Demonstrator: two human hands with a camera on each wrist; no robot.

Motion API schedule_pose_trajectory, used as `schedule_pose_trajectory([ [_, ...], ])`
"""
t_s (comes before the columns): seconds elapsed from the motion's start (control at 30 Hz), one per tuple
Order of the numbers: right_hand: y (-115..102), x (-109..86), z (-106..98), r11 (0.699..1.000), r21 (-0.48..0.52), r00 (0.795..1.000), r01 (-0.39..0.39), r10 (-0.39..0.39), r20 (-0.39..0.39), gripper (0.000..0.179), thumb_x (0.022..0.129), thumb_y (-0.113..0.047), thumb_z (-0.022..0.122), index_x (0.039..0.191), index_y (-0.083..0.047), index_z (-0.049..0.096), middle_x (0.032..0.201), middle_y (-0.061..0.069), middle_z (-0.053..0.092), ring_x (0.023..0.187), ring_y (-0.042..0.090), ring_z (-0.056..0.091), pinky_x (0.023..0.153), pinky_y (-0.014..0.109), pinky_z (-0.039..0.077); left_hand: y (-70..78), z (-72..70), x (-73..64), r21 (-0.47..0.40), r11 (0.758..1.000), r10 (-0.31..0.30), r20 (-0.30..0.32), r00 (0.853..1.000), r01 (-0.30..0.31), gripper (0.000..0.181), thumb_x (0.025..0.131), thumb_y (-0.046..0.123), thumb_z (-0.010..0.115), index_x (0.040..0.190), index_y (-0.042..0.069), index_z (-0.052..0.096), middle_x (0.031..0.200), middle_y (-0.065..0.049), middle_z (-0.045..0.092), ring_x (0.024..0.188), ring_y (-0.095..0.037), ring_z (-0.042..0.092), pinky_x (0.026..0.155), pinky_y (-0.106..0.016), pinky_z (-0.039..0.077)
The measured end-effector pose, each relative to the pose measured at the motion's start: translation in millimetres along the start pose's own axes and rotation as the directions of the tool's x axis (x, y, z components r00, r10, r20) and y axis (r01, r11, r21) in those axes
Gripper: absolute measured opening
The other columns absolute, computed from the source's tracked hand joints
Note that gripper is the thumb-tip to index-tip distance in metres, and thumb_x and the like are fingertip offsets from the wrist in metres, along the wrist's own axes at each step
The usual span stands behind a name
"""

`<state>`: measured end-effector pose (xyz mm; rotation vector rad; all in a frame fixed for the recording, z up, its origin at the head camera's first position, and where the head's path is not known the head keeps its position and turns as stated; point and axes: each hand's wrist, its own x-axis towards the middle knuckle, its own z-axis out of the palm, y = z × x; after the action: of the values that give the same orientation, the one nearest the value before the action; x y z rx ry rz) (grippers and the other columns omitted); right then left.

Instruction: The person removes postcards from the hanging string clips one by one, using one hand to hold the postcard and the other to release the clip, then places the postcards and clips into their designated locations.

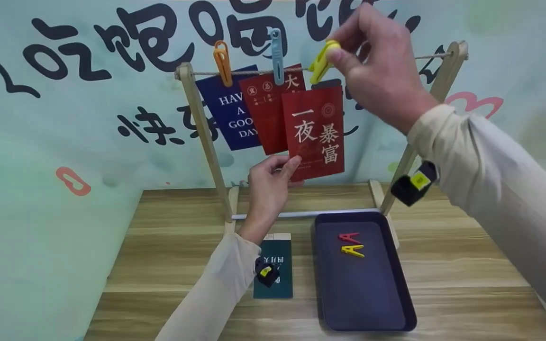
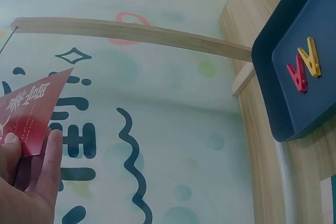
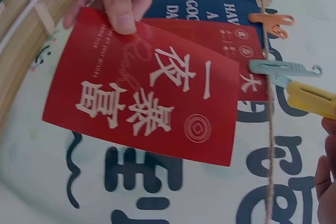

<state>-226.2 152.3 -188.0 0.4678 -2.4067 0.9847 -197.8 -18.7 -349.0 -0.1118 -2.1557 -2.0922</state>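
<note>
In the head view my left hand pinches a red card with white characters at its lower left corner, thumb in front. The card's top edge is just below the rope. My right hand pinches a yellow clothespin between thumb and fingers, its tip at the rope above that card. Left of it, a light blue clothespin fastens another red card to the rope, partly hidden behind the held one. An orange clothespin clips a dark blue card.
The rope spans a wooden frame with a left post and a right post. On the table, a dark tray bears a red clothespin and a yellow one. A green card lies left of the tray, under my left wrist.
</note>
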Motion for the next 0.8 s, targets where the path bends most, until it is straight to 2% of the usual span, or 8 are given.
schedule_pose_trajectory([
  [0.2, 7, -20.9, 3, 0.991, 0.136, 1.0, -0.015, 0.019, -0.024, 0.015, 0.1, -0.013, 0.058, 0.115, -0.009, 0.059, 0.105, -0.004, 0.061, 0.091, 0.007, 0.055, 0.079, 0.019, 0.046, -7.7, -5.6, -8.5, 0.125, 0.992, -0.006, -0.014, 1.0, 0.008, 0.029, 0.091, 0.027, 0.071, 0.109, 0.005, 0.074, 0.105, -0.012, 0.075, 0.087, -0.019, 0.072, 0.077, -0.027, 0.063],
  [0.27, 11, -27.3, 4, 0.987, 0.157, 0.999, -0.023, 0.027, -0.023, 0.016, 0.1, -0.012, 0.058, 0.116, -0.008, 0.058, 0.105, -0.004, 0.061, 0.091, 0.008, 0.055, 0.079, 0.019, 0.046, -11.5, -6.1, -11.1, 0.133, 0.991, -0.012, -0.005, 1.0, 0.012, 0.028, 0.091, 0.026, 0.071, 0.109, 0.004, 0.075, 0.104, -0.013, 0.075, 0.085, -0.019, 0.071, 0.076, -0.028, 0.063],
  [0.43, 22, -39.6, 6, 0.984, 0.175, 0.999, -0.036, 0.04, -0.023, 0.021, 0.1, -0.01, 0.058, 0.12, -0.006, 0.056, 0.11, -0.002, 0.06, 0.095, 0.009, 0.055, 0.083, 0.019, 0.045, -20.5, -5.9, -17.0, 0.072, 0.997, -0.045, 0.03, 0.999, 0.043, 0.027, 0.092, 0.021, 0.071, 0.109, 0.0, 0.073, 0.104, -0.016, 0.074, 0.087, -0.022, 0.075, 0.075, -0.03, 0.064],
  [0.5, 26, -43.6, 7, 0.982, 0.183, 0.999, -0.045, 0.05, -0.018, 0.022, 0.1, -0.01, 0.058, 0.122, -0.006, 0.055, 0.112, 0.0, 0.06, 0.097, 0.009, 0.055, 0.085, 0.02, 0.045, -23.3, -6.1, -19.0, 0.073, 0.996, -0.057, 0.031, 0.998, 0.055, 0.027, 0.092, 0.021, 0.071, 0.109, 0.001, 0.073, 0.105, -0.016, 0.074, 0.089, -0.023, 0.075, 0.076, -0.031, 0.064],
  [0.7, 37, -56.8, 11, 0.97, 0.232, 0.997, -0.071, 0.073, -0.002, 0.026, 0.101, -0.012, 0.056, 0.126, -0.005, 0.053, 0.118, 0.005, 0.059, 0.098, 0.013, 0.055, 0.087, 0.02, 0.046, -28.8, -7.6, -24.3, 0.182, 0.98, -0.08, 0.01, 0.997, 0.077, 0.026, 0.091, 0.024, 0.072, 0.108, 0.004, 0.075, 0.105, -0.012, 0.075, 0.089, -0.019, 0.072, 0.078, -0.029, 0.063],
  [0.8, 43, -64.3, 15, 0.967, 0.241, 0.997, -0.081, 0.081, 0.013, 0.028, 0.101, -0.01, 0.056, 0.129, -0.005, 0.052, 0.121, 0.007, 0.058, 0.098, 0.015, 0.054, 0.086, 0.017, 0.047, -31.7, -9.2, -28.3, 0.222, 0.969, -0.113, -0.001, 0.994, 0.11, 0.026, 0.09, 0.026, 0.073, 0.108, 0.007, 0.075, 0.105, -0.009, 0.075, 0.089, -0.017, 0.069, 0.08, -0.029, 0.062],
])
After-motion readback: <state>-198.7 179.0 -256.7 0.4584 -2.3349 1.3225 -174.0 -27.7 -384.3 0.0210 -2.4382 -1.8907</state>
